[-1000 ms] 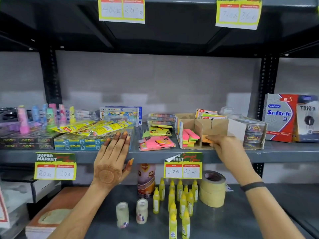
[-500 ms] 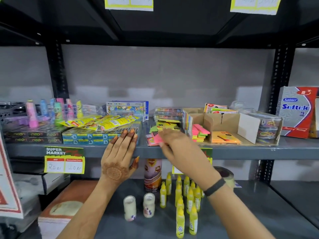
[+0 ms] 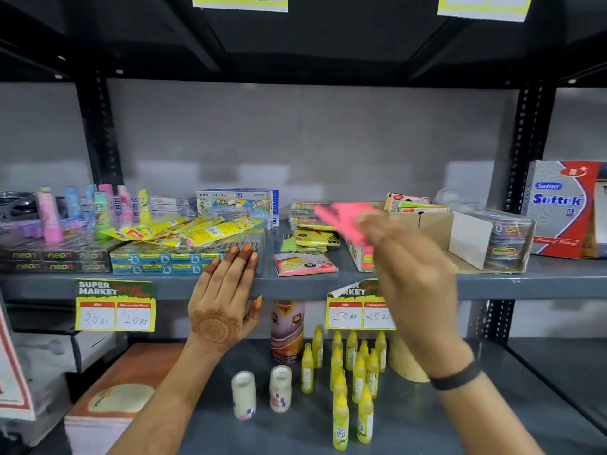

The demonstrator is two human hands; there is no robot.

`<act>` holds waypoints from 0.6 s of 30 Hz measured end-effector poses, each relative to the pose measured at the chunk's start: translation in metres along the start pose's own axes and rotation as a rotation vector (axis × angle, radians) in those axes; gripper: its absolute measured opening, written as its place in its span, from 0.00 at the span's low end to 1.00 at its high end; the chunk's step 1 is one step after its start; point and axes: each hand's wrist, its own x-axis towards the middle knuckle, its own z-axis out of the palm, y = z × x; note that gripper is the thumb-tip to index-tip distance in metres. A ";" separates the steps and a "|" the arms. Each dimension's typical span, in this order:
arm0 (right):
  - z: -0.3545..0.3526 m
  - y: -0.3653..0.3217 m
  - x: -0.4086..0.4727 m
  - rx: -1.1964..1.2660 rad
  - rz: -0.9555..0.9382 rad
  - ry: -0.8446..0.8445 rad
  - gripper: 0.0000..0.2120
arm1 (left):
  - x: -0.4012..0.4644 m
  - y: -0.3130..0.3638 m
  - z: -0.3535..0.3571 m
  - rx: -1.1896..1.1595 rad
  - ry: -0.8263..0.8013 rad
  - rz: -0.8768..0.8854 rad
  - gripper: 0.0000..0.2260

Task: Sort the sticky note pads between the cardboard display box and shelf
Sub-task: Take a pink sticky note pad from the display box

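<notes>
At the left of the frame, stacked pen boxes (image 3: 154,259) sat on the shelf (image 3: 558,280) with yellow packets (image 3: 184,229) on top. Just right of them our left hand (image 3: 226,290) lay flat against the shelf edge, fingers spread and straight, holding nothing; we judged it was only steadying us.

At centre frame one wrapped pink sticky note pad (image 3: 305,263) lay on the shelf near the front edge, with green and yellow pads (image 3: 312,239) just behind it. These loose pads sat just left of the cardboard display box (image 3: 437,221).

Right of centre, our right hand (image 3: 404,254) was raised in front of the box, blurred with motion. Its grip pinched a pink pad (image 3: 345,218) by one end, the pad sticking out to the upper left above the loose ones. How firmly the fingers pressed we could not tell through the blur.

We judged the step in hand was carrying this pad to the box, where coloured pads (image 3: 367,257) already stood on edge in the left compartment. To do it well, we should have turned the pad edge-down, matched it to the like-coloured ones, and slid it in gently so the standing row did not topple. The thin cardboard walls looked easy to nudge.
</notes>
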 end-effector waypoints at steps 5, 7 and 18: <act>-0.018 0.044 -0.005 -0.179 0.230 0.147 0.12 | -0.001 0.000 0.001 0.014 -0.010 -0.007 0.23; -0.014 0.062 -0.017 -0.236 0.293 0.058 0.14 | -0.002 0.000 0.000 0.023 -0.017 -0.007 0.23; 0.002 0.084 -0.037 -0.157 0.368 -0.349 0.18 | -0.001 0.002 -0.001 0.024 -0.035 -0.024 0.23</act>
